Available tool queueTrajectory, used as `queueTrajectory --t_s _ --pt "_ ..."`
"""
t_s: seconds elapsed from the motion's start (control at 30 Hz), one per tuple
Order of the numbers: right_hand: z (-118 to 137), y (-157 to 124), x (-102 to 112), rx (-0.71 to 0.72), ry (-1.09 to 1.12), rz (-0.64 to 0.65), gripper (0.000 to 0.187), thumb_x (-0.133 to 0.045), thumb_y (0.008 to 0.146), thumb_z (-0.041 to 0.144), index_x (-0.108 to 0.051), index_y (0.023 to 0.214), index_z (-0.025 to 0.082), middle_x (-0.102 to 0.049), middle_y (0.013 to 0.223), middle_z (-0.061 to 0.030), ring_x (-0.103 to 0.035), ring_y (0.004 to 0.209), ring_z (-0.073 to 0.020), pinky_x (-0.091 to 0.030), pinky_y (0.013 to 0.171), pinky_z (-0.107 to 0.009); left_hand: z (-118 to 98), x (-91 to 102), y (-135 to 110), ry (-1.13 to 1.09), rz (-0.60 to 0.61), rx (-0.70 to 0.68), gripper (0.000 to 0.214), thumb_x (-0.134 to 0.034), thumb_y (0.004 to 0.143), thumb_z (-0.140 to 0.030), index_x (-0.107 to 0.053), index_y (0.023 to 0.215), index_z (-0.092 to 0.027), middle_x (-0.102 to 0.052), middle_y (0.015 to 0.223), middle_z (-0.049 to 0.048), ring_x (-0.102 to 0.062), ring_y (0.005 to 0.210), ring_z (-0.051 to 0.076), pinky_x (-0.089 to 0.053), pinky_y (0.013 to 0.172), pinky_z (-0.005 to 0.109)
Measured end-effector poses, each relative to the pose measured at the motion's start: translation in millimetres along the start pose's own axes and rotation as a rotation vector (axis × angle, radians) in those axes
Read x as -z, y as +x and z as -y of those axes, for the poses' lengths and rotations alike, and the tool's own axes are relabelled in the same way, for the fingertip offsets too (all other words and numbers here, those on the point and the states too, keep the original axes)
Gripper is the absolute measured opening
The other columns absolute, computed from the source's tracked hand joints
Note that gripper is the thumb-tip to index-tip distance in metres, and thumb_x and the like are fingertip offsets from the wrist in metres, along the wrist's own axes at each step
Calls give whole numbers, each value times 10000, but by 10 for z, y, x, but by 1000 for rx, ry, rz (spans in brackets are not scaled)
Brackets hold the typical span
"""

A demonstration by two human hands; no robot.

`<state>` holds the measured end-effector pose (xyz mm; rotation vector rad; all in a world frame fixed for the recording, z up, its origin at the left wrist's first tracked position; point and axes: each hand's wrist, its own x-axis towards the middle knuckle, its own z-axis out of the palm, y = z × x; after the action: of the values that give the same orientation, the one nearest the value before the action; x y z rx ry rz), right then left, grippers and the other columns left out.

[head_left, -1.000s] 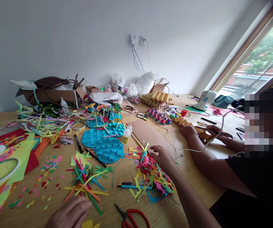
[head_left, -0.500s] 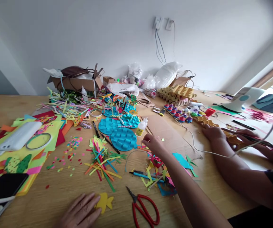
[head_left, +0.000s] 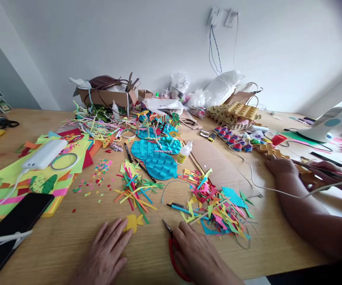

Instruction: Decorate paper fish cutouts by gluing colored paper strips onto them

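My left hand (head_left: 107, 247) lies flat on the table, fingers spread, its fingertips touching the edge of a yellow paper fish (head_left: 132, 223). Red-handled scissors (head_left: 171, 233) lie to the right, with their closed blades pointing away from me. My right hand (head_left: 193, 249) is over the handles with its fingers curled around them, hiding most of the grips. Beyond the hands are a blue pen (head_left: 185, 209), a pile of bright paper strips (head_left: 135, 186) and a heap of cut scraps (head_left: 218, 213).
Blue woven paper discs (head_left: 160, 166) lie mid-table beside a glue bottle (head_left: 184, 152). Coloured sheets, a power bank (head_left: 44, 154) and a phone (head_left: 19, 233) are on the left. At right, a co-worker's arms (head_left: 301, 206) handle an egg-carton strip near a white cable (head_left: 256, 182).
My right hand has come back from beside the glue bottle and scraps to the scissors, taking hold of their handles. My left hand stays at the yellow fish. The view has shifted slightly left.
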<state>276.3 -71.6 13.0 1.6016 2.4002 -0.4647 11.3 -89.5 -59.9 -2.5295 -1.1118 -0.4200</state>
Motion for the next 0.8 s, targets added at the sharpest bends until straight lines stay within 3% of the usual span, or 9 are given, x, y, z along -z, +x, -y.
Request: queueTrajectory --t_s 0.17,0.3,0.37,0.43,0.57,0.67,0.8 --pt "-95 -3 -136 -86 -14 -73 247 -454 794 85 -623 933 199 -629 939 -72 -630 784 -195 -421 593 -243 52 41 -55 -3 17 -52 429 -454 826 -219 -494 1253 -219 -528 1281 35 -414 1198 191 -56 1101 351" --pt "-238 -2 -77 -190 -56 -81 244 -441 811 84 -634 890 211 -633 925 -67 -637 790 -201 -435 582 -244 121 105 -14 -33 -20 -92 374 -419 852 -210 -538 1206 -209 -571 1231 18 -437 1174 175 -47 1108 339" --pt "-247 14 -21 -176 -44 -116 227 -449 813 84 -637 868 199 -636 918 -72 -631 806 -204 -458 644 -266 162 130 35 -61 -18 -103 373 -417 856 -196 -534 1209 -211 -573 1230 -3 -433 1180 155 -57 1110 308" --pt "-179 60 19 -77 10 -202 217 -458 820 88 -630 907 188 -636 967 -77 -610 877 -207 -461 746 -290 198 142 90 -86 10 -106 405 -436 849 -177 -497 1248 -212 -542 1272 -17 -415 1202 140 -107 1105 279" --pt "105 245 13 314 93 -372 306 -421 878 129 -533 1151 212 -526 1267 -54 -453 1162 -214 -383 924 -335 230 120 143 -153 153 -111 530 -546 806 -208 -411 1319 -216 -448 1365 18 -410 1227 192 -327 1028 324" --pt "257 400 -15 502 61 -353 338 -363 921 166 -456 1243 209 -454 1352 -37 -345 1251 -209 -353 937 -357 228 94 103 -230 266 -113 646 -622 772 -274 -348 1356 -231 -416 1386 40 -423 1224 238 -383 993 390" --pt "235 541 2 588 27 -273 352 -413 917 278 -448 1257 193 -472 1337 -46 -351 1242 -209 -318 953 -383 243 84 14 -297 315 -97 717 -615 794 -314 -236 1400 -258 -356 1421 29 -378 1263 235 -346 1026 405"
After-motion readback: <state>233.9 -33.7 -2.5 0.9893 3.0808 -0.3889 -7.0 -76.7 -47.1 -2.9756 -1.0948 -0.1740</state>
